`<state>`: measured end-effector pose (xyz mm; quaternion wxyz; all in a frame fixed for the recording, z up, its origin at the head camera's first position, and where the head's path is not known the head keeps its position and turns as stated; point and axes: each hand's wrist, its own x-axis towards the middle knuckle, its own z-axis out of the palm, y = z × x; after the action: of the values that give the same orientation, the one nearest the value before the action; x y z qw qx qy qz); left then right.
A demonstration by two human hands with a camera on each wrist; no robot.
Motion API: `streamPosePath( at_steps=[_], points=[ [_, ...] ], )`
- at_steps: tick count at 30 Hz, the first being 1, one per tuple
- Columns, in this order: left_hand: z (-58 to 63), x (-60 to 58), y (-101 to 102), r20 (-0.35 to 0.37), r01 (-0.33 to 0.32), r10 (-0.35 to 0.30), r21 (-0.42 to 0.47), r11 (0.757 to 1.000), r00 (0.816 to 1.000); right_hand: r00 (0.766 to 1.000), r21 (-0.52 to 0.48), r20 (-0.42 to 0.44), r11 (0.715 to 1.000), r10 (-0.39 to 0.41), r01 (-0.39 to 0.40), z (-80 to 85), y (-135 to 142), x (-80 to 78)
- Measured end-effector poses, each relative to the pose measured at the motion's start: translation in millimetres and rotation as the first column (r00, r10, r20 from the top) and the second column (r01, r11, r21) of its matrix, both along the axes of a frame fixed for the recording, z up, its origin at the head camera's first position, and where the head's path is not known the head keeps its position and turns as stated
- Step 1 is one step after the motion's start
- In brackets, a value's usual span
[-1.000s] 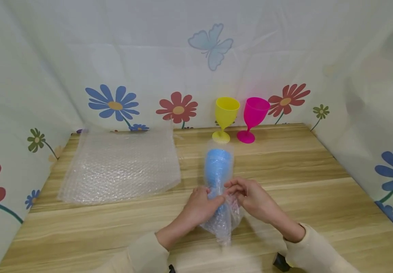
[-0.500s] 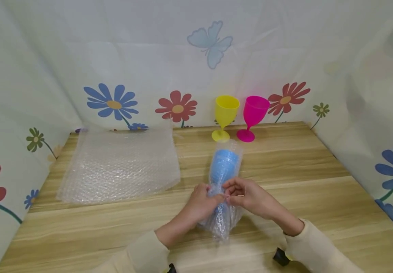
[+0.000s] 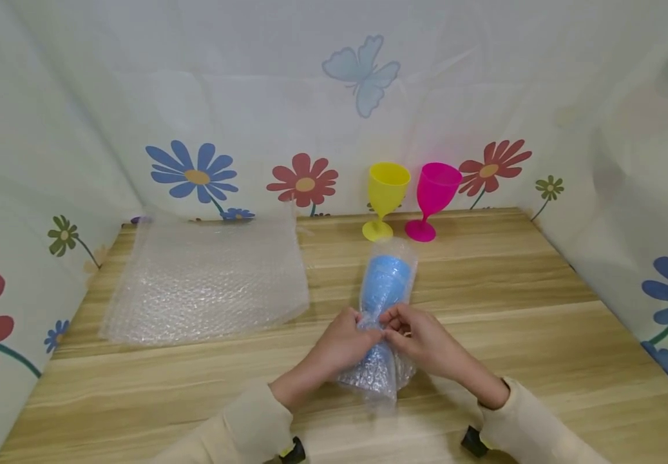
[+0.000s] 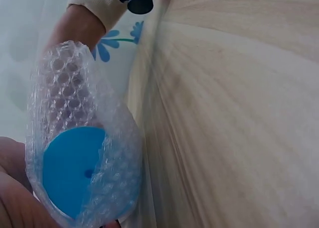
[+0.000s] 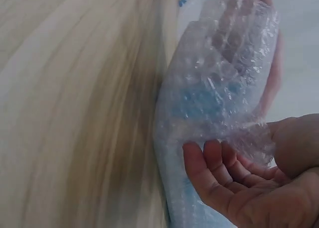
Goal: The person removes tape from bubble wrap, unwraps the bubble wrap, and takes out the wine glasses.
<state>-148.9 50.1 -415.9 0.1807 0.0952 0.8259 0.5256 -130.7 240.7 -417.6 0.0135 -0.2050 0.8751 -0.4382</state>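
A blue goblet (image 3: 388,277) lies wrapped in bubble wrap (image 3: 373,380), its bowl pointing away from me. My left hand (image 3: 346,345) grips the bundle at its narrow middle, thumb on top. From the other side my right hand (image 3: 426,338) pinches the wrap at that narrow part, fingertips close to the left thumb. The left wrist view shows the goblet's round blue base (image 4: 70,171) inside the wrap. In the right wrist view, curled fingers (image 5: 214,173) lie against the clear wrap (image 5: 219,83). What is between the two thumbs is too small to tell.
A stack of bubble wrap sheets (image 3: 212,290) lies at the left of the wooden table (image 3: 513,277). A yellow goblet (image 3: 388,187) and a magenta goblet (image 3: 438,187) stand upright at the back edge. Floral cloth (image 3: 241,109) encloses the table on three sides.
The bundle's bowl end has swung to the right. My right hand has come in to the left thumb, and its fingers have closed on the wrap.
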Motion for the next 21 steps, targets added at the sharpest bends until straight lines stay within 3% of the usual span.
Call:
streamPosePath(
  at_steps=[3, 8, 11, 14, 17, 21],
  points=[
    [-1.1, 0.6, 0, -0.016, -0.006, 0.006, 0.003, 1.0, 1.0, 0.996, 0.037, -0.077, 0.999, -0.035, 0.038, -3.5, -3, 1.9],
    [-3.7, -1.5, -3, -0.006, 0.012, -0.012, 0.03, 0.999, 1.0, 0.99, 0.063, -0.117, 0.995, -0.074, 0.082, -8.8, -7, 3.3],
    [-3.5, -3.7, -4, 0.014, 0.037, -0.038, 0.051, 0.998, 0.999, 0.992, 0.064, -0.114, 0.996, -0.06, 0.067, -8.3, -4, 4.6],
    [-3.1, -4.9, -5, 0.034, 0.046, -0.048, 0.079, 0.996, 0.998, 0.985, 0.127, -0.168, 0.991, -0.027, 0.049, -3.5, -1, 6.2],
    [-2.1, -3.5, -5, 0.038, 0.031, -0.034, 0.087, 0.996, 0.999, 0.954, 0.283, -0.298, 0.958, 0.038, 0.05, 4.5, -1, 7.2],
    [-1.1, 1.3, -4, 0.015, 0.003, -0.004, 0.073, 0.997, 1.0, 0.875, 0.495, -0.452, 0.865, 0.174, 0.084, 10.8, -6, 8.2]
  ],
)
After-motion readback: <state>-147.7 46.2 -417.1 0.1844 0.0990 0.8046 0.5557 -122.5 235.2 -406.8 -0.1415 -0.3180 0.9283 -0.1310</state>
